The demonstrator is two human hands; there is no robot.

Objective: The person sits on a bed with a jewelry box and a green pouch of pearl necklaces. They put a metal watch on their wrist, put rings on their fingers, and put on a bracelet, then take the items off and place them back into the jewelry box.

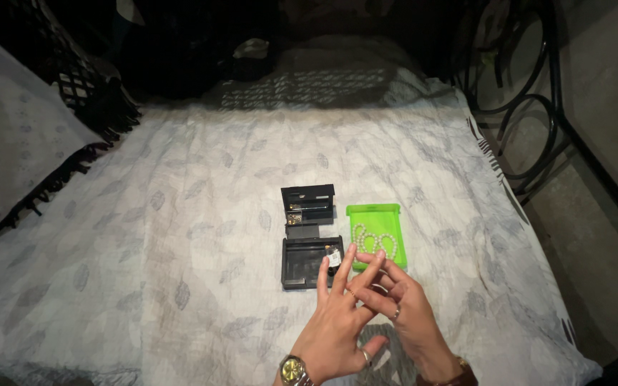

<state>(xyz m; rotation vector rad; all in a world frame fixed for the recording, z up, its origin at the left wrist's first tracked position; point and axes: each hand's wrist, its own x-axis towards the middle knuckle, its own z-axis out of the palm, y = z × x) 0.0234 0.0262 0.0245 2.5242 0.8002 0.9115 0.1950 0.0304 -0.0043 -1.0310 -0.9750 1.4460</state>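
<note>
While both hands meet low over the bedspread, the left hand is spread flat, fingers long and loose, clutching nothing. There's a gold watch at its wrist and a ring on the thumb side. The right hand has its fingertips pinched around one of those left fingers, near a thin ring on it; whether it actually grips the ring, I cannot tell. A brown strap shows at the right wrist. Just past the fingertips, and partly covered by them, sits an open black case, its lid laid back farther up with small metal bits inside. Right beside it, touching or nearly so, lies a green tray holding a pearl strand. Farther off, the leaf-patterned cloth runs into shadow, dark bundles at the head, black metal scrollwork on the right.
</note>
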